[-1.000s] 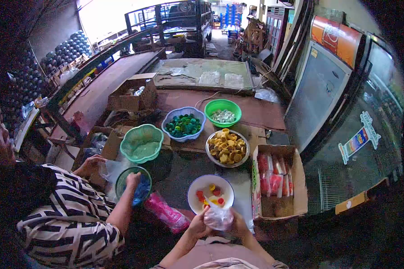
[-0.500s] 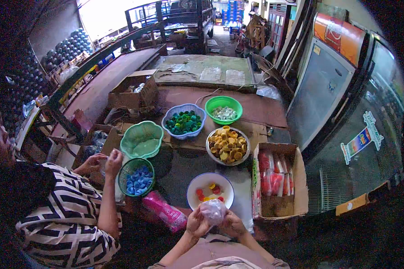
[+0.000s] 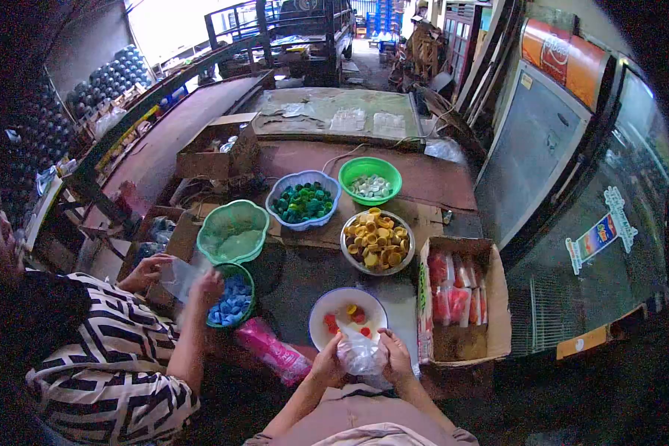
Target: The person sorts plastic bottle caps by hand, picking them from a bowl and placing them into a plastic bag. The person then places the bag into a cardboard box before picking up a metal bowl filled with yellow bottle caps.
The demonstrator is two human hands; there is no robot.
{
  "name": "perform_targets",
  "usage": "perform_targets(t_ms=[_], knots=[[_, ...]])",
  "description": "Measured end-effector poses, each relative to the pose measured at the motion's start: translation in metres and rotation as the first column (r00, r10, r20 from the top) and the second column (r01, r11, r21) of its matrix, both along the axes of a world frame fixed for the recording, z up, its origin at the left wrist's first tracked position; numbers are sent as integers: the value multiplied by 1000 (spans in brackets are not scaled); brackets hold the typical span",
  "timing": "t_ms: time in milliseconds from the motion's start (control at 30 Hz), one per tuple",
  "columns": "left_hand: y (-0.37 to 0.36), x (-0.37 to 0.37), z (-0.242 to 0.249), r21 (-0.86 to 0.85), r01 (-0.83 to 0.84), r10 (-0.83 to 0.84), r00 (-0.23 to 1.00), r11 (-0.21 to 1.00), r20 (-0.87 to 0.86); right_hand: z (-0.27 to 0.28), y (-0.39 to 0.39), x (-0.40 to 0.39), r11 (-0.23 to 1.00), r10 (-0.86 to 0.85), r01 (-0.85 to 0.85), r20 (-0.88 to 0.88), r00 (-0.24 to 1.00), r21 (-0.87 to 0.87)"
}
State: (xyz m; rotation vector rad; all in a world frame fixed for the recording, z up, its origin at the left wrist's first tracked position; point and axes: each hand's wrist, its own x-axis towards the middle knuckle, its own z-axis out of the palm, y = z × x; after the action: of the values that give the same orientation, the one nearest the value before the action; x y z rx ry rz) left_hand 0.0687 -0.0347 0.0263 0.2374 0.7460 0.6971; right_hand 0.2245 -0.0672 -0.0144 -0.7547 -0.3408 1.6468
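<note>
Both of my hands pinch a crumpled clear plastic bag (image 3: pixel 363 357) in front of my body. My left hand (image 3: pixel 327 363) grips its left side and my right hand (image 3: pixel 397 357) its right side, fingers closed on the film. The bag overlaps the near rim of a white bowl (image 3: pixel 318 303), which holds a few red and yellow bottle caps (image 3: pixel 352 310). Left of my left hand lies a pink printed plastic pack (image 3: pixel 273 351).
A person on the left holds a clear bag (image 3: pixel 178 278) by a green basket of blue caps (image 3: pixel 234 297). Beyond stand a pale green basin (image 3: pixel 234 223), a basin of green caps (image 3: pixel 303 201), a green bowl (image 3: pixel 370 180) and a bowl of yellow caps (image 3: pixel 379 239). A carton (image 3: pixel 502 297) holds red-filled packets.
The bag between my hands has gone from a rounded bunch to a looser, spread shape. The other person's hands have moved apart and lower, one over the blue caps.
</note>
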Motion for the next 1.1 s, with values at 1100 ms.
perform_targets(t_ms=[1100], knots=[[7,-2,-28,497,-74,97,995,864,-20,19,-3,-1,985,-22,51,-174,984,165]])
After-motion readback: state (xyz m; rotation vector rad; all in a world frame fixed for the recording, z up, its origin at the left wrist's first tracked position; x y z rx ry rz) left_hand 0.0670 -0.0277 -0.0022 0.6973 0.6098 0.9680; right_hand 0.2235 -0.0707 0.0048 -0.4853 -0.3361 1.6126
